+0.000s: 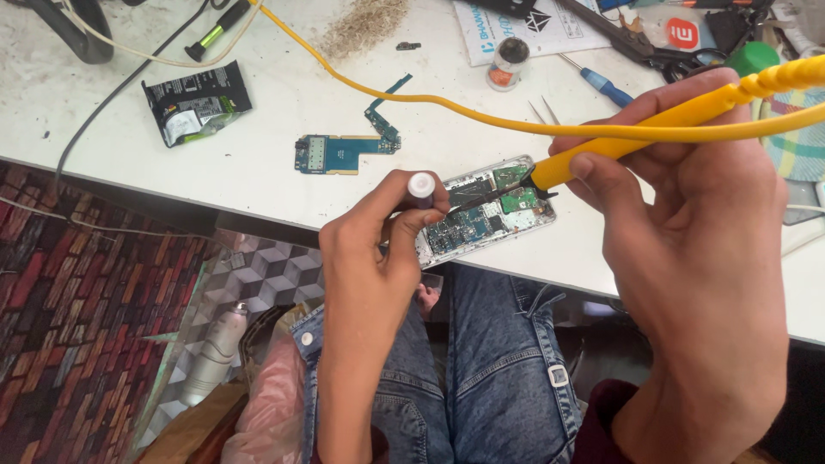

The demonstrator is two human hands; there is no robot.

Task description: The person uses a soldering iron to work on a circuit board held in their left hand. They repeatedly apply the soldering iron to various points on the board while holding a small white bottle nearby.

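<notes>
Opened phone (485,212) lies between both hands' fingers (412,215).

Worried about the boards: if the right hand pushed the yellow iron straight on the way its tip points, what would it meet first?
Probably the opened phone: the right hand aims the yellow iron down-left, tip already at its exposed green board. Depth is unclear; contact can't be confirmed.
</notes>
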